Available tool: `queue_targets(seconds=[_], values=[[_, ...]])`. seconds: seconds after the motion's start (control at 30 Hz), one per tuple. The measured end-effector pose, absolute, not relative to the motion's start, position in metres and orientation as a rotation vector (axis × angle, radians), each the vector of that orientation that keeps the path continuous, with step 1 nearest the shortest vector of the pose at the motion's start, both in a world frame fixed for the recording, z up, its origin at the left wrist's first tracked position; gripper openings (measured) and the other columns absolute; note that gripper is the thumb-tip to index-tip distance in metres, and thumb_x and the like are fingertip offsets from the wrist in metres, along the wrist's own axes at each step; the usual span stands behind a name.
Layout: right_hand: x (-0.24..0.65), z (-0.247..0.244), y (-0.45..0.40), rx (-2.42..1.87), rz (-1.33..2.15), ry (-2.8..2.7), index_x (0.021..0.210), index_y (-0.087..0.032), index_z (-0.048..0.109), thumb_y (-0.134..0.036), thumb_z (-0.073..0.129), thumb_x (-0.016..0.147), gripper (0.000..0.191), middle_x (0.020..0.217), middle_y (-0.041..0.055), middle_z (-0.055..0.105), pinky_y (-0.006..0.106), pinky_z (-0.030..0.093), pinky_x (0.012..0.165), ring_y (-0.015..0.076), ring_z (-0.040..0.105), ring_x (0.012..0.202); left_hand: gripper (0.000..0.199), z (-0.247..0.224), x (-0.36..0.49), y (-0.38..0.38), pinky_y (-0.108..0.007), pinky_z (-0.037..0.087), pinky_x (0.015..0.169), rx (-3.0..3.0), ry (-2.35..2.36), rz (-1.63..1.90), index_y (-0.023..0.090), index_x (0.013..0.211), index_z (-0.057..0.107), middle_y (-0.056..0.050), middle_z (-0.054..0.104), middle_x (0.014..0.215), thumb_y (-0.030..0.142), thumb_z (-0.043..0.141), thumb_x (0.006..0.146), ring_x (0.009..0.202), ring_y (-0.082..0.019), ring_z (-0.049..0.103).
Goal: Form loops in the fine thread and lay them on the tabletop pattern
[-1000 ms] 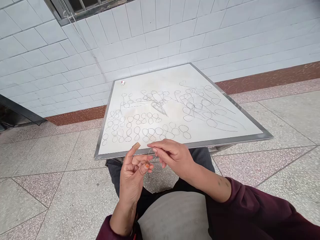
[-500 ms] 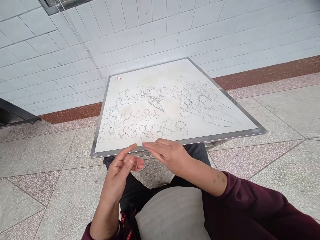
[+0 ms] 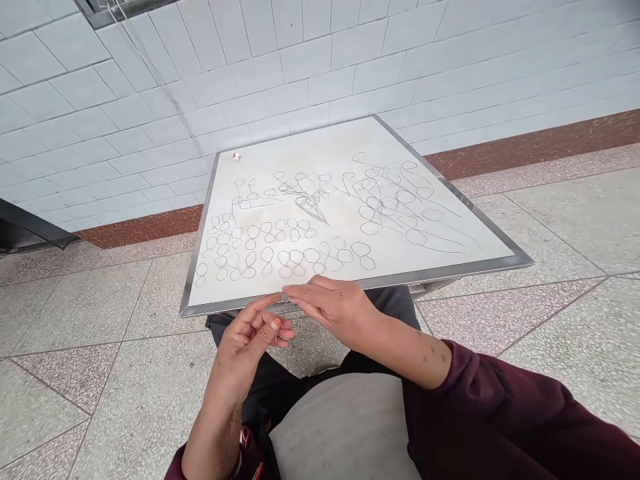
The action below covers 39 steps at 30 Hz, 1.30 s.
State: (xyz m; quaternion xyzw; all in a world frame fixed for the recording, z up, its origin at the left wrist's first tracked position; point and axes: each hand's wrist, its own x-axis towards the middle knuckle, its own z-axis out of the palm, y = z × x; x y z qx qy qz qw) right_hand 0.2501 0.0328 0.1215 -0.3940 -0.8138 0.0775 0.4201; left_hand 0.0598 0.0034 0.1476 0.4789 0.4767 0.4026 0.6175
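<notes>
My left hand [image 3: 244, 353] is curled near the front edge of the white table [image 3: 305, 143], its thumb and fingers closed on a thin wire [image 3: 286, 308]. The wire forms a small loop between the two hands. My right hand [image 3: 345, 310] has its fingers pressed together at the wire, its tips close to my left index fingertip. Part of the wire is hidden by the fingers. On the table lie several wires bent into double rings [image 3: 361, 256] and several long looped wires [image 3: 423, 213], some crossing in heaps.
A small white and red object [image 3: 237, 157] sits at the table's far left corner. A metal rim [image 3: 450, 269] borders the tabletop. Behind it stands a white tiled wall [image 3: 310, 60], with a cord [image 3: 173, 100] running down it. The speckled floor [image 3: 150, 393] surrounds the table.
My left hand has moved slightly right and its index fingertip has come close to the right fingertips. A small wire loop now shows between them. The right hand has barely moved.
</notes>
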Motion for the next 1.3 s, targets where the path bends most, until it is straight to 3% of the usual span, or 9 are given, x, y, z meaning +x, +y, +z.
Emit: queue_targets(seconds=[0.47, 0.87, 1.07, 1.3], values=[[0.247, 0.117, 0.036, -0.968, 0.484, -1.998, 0.105, -0.023, 0.066, -0.028, 0.044, 0.098, 0.024, 0.078, 0.0023, 0.069, 0.025, 0.051, 0.065, 0.014, 0.063, 0.075, 0.036, 0.134, 0.065, 0.006, -0.03, 0.055, 0.069, 0.955, 1.094, 0.897, 0.02, 0.111, 0.065, -0.002, 0.067, 0.081, 0.026, 0.072, 0.076, 0.074, -0.017, 0.069], [0.242, 0.107, 0.034, -0.934, 0.467, -1.997, 0.105, -0.025, 0.066, -0.028, 0.045, 0.097, 0.023, 0.077, 0.0027, 0.065, 0.023, 0.048, 0.059, 0.013, 0.061, 0.069, 0.038, 0.124, 0.068, 0.001, -0.031, 0.055, 0.068, 1.075, 1.151, 0.941, 0.024, 0.111, 0.064, 0.002, 0.066, 0.076, 0.022, 0.072, 0.075, 0.071, -0.017, 0.069], [0.243, 0.107, 0.032, -0.891, 0.85, -1.928, 0.119, -0.028, 0.061, -0.027, 0.057, 0.091, 0.028, 0.089, 0.0027, 0.066, 0.028, 0.054, 0.07, 0.0137, 0.062, 0.076, 0.043, 0.129, 0.071, 0.001, -0.031, 0.055, 0.067, 1.042, 1.181, 0.977, 0.025, 0.115, 0.061, 0.004, 0.063, 0.073, 0.024, 0.073, 0.073, 0.066, -0.015, 0.068], [0.242, 0.107, 0.03, -0.843, 1.227, -1.757, 0.121, -0.029, 0.059, -0.016, 0.055, 0.088, 0.037, 0.085, -0.0019, 0.066, 0.025, 0.055, 0.073, 0.0103, 0.064, 0.075, 0.043, 0.127, 0.071, -0.002, -0.028, 0.054, 0.068, 1.016, 1.181, 1.021, 0.025, 0.115, 0.062, 0.004, 0.061, 0.076, 0.023, 0.072, 0.074, 0.067, -0.012, 0.066]])
